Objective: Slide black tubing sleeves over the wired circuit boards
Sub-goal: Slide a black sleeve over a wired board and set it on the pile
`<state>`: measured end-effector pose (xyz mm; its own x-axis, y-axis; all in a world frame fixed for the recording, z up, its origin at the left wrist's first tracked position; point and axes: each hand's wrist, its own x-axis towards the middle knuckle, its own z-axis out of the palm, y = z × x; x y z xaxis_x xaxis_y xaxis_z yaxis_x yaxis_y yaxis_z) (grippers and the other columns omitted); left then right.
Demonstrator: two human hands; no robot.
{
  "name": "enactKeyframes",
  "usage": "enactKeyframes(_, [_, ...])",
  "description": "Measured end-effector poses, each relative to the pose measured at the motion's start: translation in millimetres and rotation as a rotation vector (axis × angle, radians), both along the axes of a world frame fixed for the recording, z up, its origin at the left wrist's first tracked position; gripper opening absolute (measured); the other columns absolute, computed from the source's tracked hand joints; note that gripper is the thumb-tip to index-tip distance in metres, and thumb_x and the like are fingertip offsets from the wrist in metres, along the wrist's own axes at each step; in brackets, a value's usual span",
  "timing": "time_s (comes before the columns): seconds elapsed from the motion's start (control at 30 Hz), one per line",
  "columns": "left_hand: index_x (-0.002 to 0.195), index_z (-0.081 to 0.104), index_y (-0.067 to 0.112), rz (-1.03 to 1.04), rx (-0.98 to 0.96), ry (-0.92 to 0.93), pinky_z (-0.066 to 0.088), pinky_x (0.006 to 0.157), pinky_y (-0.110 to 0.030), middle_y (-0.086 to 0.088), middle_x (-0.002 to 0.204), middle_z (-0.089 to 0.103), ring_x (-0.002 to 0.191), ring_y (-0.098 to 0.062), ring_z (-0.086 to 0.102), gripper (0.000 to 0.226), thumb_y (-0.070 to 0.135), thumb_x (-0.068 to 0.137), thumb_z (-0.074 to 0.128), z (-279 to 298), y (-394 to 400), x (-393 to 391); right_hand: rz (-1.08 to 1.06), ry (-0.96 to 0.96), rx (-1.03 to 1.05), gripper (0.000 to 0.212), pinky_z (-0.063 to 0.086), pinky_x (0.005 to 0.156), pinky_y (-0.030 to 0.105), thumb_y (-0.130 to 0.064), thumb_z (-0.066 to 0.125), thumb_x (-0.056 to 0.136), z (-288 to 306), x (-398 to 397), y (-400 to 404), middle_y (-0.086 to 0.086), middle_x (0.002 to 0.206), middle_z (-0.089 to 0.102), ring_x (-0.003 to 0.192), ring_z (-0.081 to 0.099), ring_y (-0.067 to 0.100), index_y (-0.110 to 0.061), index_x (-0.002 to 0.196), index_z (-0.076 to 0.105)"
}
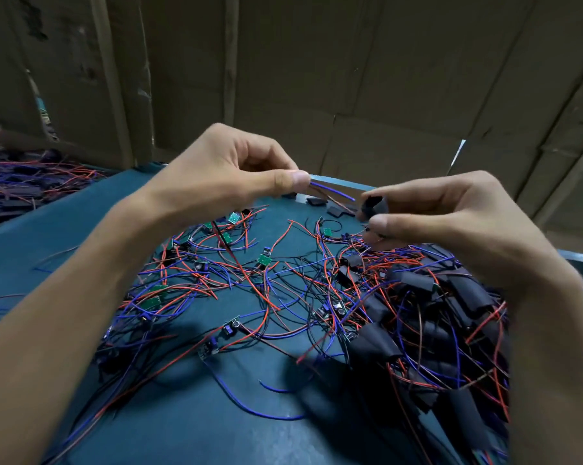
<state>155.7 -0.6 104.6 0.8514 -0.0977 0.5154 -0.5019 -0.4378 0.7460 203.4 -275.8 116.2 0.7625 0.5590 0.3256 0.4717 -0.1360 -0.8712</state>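
1. We see the left hand raised over the table, thumb and fingers pinched on a pair of wires, blue and reddish, whose free ends point right
2. The right hand holds a short black sleeve between thumb and curled fingers, its end just beside the wire tips, not yet over them
3. Below the hands, bare green boards with red, blue and black wires lie scattered across the middle of the table
4. At the right, a heap of sleeved boards lies under the right wrist
5. Loose sleeves rest near the far edge
6. Cardboard stands behind
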Motion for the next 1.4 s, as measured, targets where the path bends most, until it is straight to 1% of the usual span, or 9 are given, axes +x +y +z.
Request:
enactKeyframes(0.13, [0.082,0.076,0.017,0.037,0.059,-0.022,0.040,0.062,-0.030,-0.011,0.073,0.070,0.065,-0.011,0.052,0.017,0.034,0.083,0.079,-1,-11,-2,-0.002,-0.031,-0.130,0.028,0.061,0.083,0.028,-0.013,0.086,0.074,2,-8,10,0.003,0.092,0.079,0.091,0.076,0.020,-0.017,0.101,0.081])
enactKeyframes(0.23, [0.081,0.075,0.016,0.044,0.068,-0.023,0.038,0.059,-0.028,-0.012,0.073,0.070,0.064,-0.010,0.051,0.015,0.030,0.083,0.079,-2,-17,-3,0.002,-0.067,-0.173,0.029,0.059,0.090,0.036,-0.010,0.085,0.076,2,-10,18,0.001,0.093,0.079,0.097,0.075,0.021,-0.014,0.105,0.080])
enactKeyframes(0.5, [0.081,0.075,0.013,0.035,0.008,-0.040,0.036,0.050,-0.013,0.011,0.061,0.063,0.053,0.001,0.048,0.013,0.024,0.087,0.078,-5,-27,-2,-0.019,-0.155,-0.191,0.023,0.060,0.090,0.044,-0.015,0.085,0.078,-1,-10,25,-0.002,0.091,0.079,0.094,0.076,0.019,-0.018,0.101,0.080])
enactKeyframes(0.67, [0.075,0.073,0.018,0.073,-0.091,-0.028,0.028,0.045,-0.020,0.003,0.056,0.054,0.047,-0.014,0.039,0.018,0.031,0.085,0.080,-2,-19,0,-0.028,-0.138,-0.169,0.021,0.061,0.082,0.027,-0.011,0.085,0.078,-1,-5,17,-0.004,0.088,0.079,0.084,0.075,0.009,-0.019,0.098,0.081])
enactKeyframes(0.8, [0.076,0.074,0.017,0.062,-0.155,-0.040,0.030,0.044,-0.017,-0.001,0.062,0.059,0.048,-0.014,0.039,0.018,0.033,0.083,0.079,1,-16,0,-0.028,-0.106,-0.138,0.022,0.058,0.075,0.019,-0.010,0.084,0.076,0,-3,12,-0.002,0.087,0.079,0.081,0.074,0.006,-0.018,0.096,0.080])
enactKeyframes(0.9, [0.077,0.073,0.014,0.051,-0.142,-0.032,0.028,0.044,-0.020,-0.012,0.063,0.052,0.049,-0.017,0.038,0.022,0.034,0.083,0.079,0,-20,-1,-0.005,-0.087,-0.105,0.025,0.057,0.074,0.019,-0.009,0.084,0.076,0,-5,14,0.000,0.089,0.079,0.082,0.074,0.008,-0.015,0.100,0.079])
enactKeyframes(1.03, [0.077,0.072,0.012,0.039,-0.117,0.003,0.028,0.044,-0.024,-0.002,0.058,0.052,0.049,-0.017,0.037,0.018,0.025,0.086,0.079,-3,-27,0,0.000,-0.110,-0.056,0.028,0.058,0.072,0.021,-0.009,0.084,0.077,0,-7,16,0.003,0.090,0.079,0.080,0.073,0.009,-0.011,0.104,0.079])
enactKeyframes(1.17, [0.078,0.071,0.011,0.016,-0.079,0.018,0.026,0.045,-0.025,-0.007,0.062,0.049,0.051,-0.018,0.037,0.018,0.024,0.087,0.079,-4,-29,-1,0.011,-0.111,-0.055,0.026,0.061,0.080,0.029,-0.007,0.083,0.078,-1,-8,19,0.007,0.092,0.079,0.082,0.072,0.016,-0.010,0.104,0.079])
enactKeyframes(1.4, [0.073,0.066,0.009,0.039,-0.194,-0.026,0.028,0.047,-0.024,-0.009,0.061,0.047,0.048,-0.017,0.036,0.020,0.024,0.082,0.076,-1,-24,1,-0.049,-0.143,-0.014,0.023,0.061,0.079,0.029,-0.009,0.082,0.080,1,-6,14,0.006,0.089,0.079,0.079,0.072,0.013,-0.011,0.103,0.079])
